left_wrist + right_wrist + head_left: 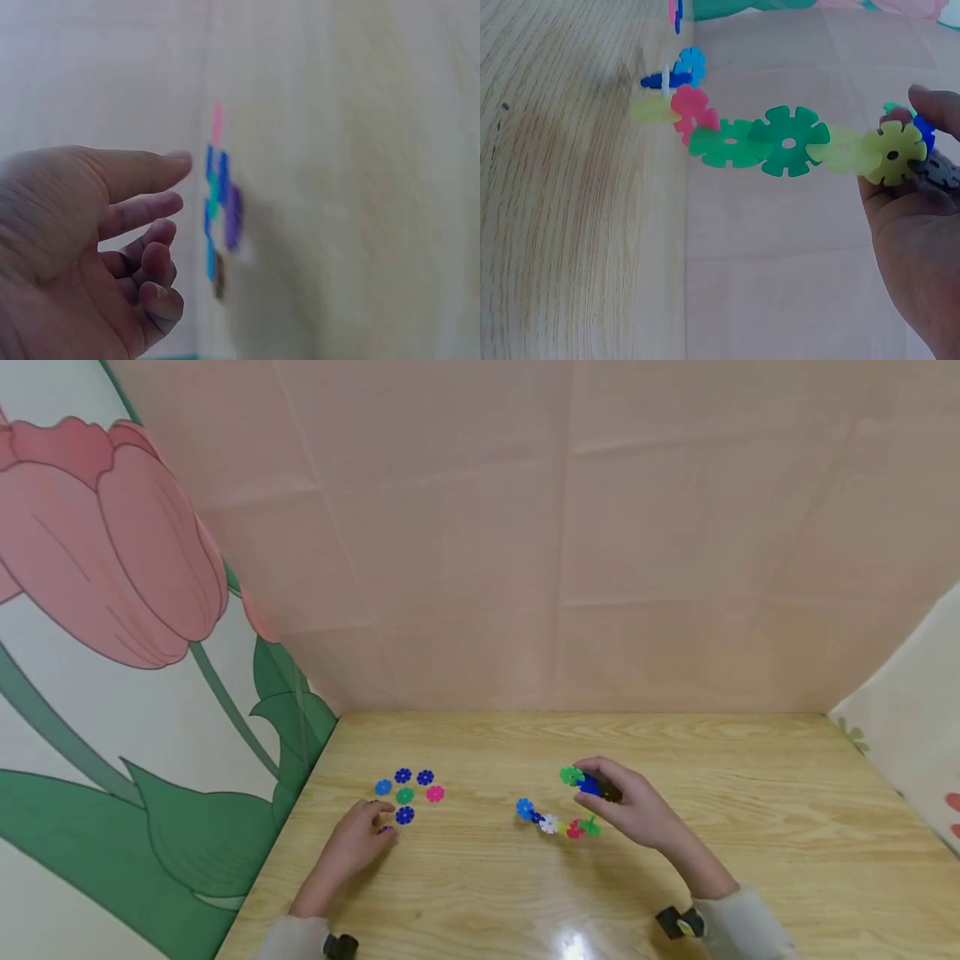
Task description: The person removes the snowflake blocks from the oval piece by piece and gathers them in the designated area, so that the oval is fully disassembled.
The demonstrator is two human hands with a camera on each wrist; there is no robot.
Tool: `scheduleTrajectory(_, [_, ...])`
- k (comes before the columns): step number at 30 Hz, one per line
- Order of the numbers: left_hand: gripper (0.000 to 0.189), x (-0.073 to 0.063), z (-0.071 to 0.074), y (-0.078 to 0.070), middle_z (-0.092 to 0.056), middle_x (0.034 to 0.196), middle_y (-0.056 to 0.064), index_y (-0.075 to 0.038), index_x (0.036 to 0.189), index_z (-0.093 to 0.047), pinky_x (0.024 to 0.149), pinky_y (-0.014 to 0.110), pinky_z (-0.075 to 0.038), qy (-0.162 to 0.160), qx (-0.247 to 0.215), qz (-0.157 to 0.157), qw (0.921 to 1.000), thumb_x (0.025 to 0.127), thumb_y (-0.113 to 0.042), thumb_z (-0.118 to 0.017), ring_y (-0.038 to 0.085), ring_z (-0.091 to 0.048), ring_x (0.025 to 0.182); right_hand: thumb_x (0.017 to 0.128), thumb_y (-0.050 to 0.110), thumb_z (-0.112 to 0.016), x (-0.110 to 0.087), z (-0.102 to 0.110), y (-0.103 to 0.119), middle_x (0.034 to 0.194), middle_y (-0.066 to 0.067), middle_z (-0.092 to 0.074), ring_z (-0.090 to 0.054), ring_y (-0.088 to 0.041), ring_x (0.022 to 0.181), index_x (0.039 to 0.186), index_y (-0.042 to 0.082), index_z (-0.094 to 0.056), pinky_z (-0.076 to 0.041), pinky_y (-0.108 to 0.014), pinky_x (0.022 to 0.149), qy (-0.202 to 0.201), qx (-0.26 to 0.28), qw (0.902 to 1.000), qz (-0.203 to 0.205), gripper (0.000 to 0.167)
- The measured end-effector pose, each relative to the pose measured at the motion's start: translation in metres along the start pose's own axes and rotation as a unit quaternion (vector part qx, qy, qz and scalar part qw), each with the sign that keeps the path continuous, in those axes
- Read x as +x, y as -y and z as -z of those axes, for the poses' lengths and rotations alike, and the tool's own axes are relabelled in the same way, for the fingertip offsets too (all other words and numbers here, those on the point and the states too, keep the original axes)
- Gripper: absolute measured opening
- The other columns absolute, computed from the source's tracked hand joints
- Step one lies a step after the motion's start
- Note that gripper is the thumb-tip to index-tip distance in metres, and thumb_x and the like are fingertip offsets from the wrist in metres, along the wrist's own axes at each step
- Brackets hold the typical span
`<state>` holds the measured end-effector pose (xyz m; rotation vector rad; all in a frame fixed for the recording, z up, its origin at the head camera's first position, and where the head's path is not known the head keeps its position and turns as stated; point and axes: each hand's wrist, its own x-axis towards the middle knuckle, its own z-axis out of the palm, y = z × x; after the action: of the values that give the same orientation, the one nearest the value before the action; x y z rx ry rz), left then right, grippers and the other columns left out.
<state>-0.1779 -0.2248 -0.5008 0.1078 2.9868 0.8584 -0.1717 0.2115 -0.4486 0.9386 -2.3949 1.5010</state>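
Observation:
My right hand (633,802) pinches one end of a chain of interlocked notched plastic discs (789,141). Yellow, grey, blue and green discs sit at the fingers in the right wrist view. From there the chain runs through green, red and white discs to a light-blue disc (524,809) at its far end, low over the table. My left hand (356,843), fingers loosely bent and holding nothing, hovers beside the loose discs at left. Closest to its fingertips are a dark-blue disc (405,815) and another disc (387,830), partly hidden by the fingers.
More loose discs lie flat on the wooden table (480,893): a green one (404,796), a pink one (435,793), a light-blue one (383,787) and dark-blue ones (425,777). A pink cloth backdrop (562,568) rises at the table's back edge. Tulip-printed fabric (112,543) borders the left.

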Motion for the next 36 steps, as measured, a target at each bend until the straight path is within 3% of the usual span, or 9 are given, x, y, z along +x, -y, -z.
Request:
scheduleTrajectory(5, [0.035, 0.002, 0.002, -0.036, -0.057, 0.093, 0.003, -0.007, 0.128, -0.067, 0.062, 0.027, -0.044, -0.008, -0.022, -0.082, 0.9964, 0.095, -0.018, -0.073, 0.013, -0.049, 0.076, 0.097, 0.006, -0.068, 0.000, -0.002, 0.000, 0.093, 0.000, -0.066, -0.061, -0.013, 0.073, 0.122, 0.007, -0.063, -0.052, -0.026, 0.059, 0.002, 0.002, 0.9998, -0.021, 0.025])
scheduleTrajectory(10, [0.030, 0.002, 0.004, -0.080, -0.058, 0.098, -0.002, -0.015, 0.127, -0.068, 0.062, 0.024, -0.044, -0.007, -0.037, -0.168, 0.9850, 0.098, -0.022, -0.069, 0.009, -0.048, 0.075, 0.097, 0.003, -0.067, 0.002, -0.003, -0.001, 0.099, -0.004, -0.068, -0.064, -0.013, 0.078, 0.124, 0.004, -0.064, -0.055, -0.027, 0.063, 0.003, 0.012, 0.9999, -0.012, 0.028])
scheduleTrajectory(15, [0.028, 0.002, 0.003, -0.116, -0.058, 0.100, -0.007, -0.019, 0.127, -0.068, 0.064, 0.024, -0.046, -0.005, -0.062, -0.224, 0.9727, 0.100, -0.026, -0.066, 0.008, -0.051, 0.079, 0.096, 0.003, -0.068, 0.004, -0.004, 0.001, 0.101, -0.005, -0.069, -0.065, -0.010, 0.082, 0.124, 0.006, -0.064, -0.056, -0.027, 0.066, 0.003, 0.019, 0.9998, -0.010, 0.028])
scheduleTrajectory(21, [0.027, 0.004, -0.006, -0.147, -0.061, 0.105, -0.006, -0.017, 0.127, -0.067, 0.068, 0.021, -0.049, -0.002, -0.088, -0.285, 0.9545, 0.102, -0.027, -0.063, 0.007, -0.056, 0.087, 0.095, 0.006, -0.071, 0.004, -0.006, 0.003, 0.100, -0.005, -0.069, -0.065, -0.009, 0.083, 0.120, 0.007, -0.063, -0.056, -0.027, 0.065, 0.005, 0.014, 0.9995, -0.028, 0.027])
scheduleTrajectory(27, [0.027, 0.006, -0.013, -0.169, -0.064, 0.113, -0.003, -0.016, 0.127, -0.067, 0.076, 0.023, -0.054, 0.010, -0.103, -0.309, 0.9453, 0.103, -0.028, -0.062, 0.006, -0.060, 0.093, 0.094, 0.005, -0.070, 0.005, -0.009, 0.006, 0.100, -0.005, -0.068, -0.067, -0.009, 0.085, 0.119, 0.005, -0.063, -0.057, -0.028, 0.068, 0.006, 0.025, 0.9994, -0.024, 0.025])
scheduleTrajectory(36, [0.028, 0.010, -0.023, -0.186, -0.065, 0.116, -0.002, -0.015, 0.128, -0.066, 0.077, 0.018, -0.052, 0.008, -0.122, -0.324, 0.9381, 0.104, -0.028, -0.059, 0.005, -0.060, 0.095, 0.095, 0.002, -0.069, 0.008, -0.009, 0.006, 0.100, -0.006, -0.068, -0.066, -0.010, 0.084, 0.119, 0.007, -0.066, -0.057, -0.028, 0.069, 0.008, 0.030, 0.9995, 0.005, 0.025])
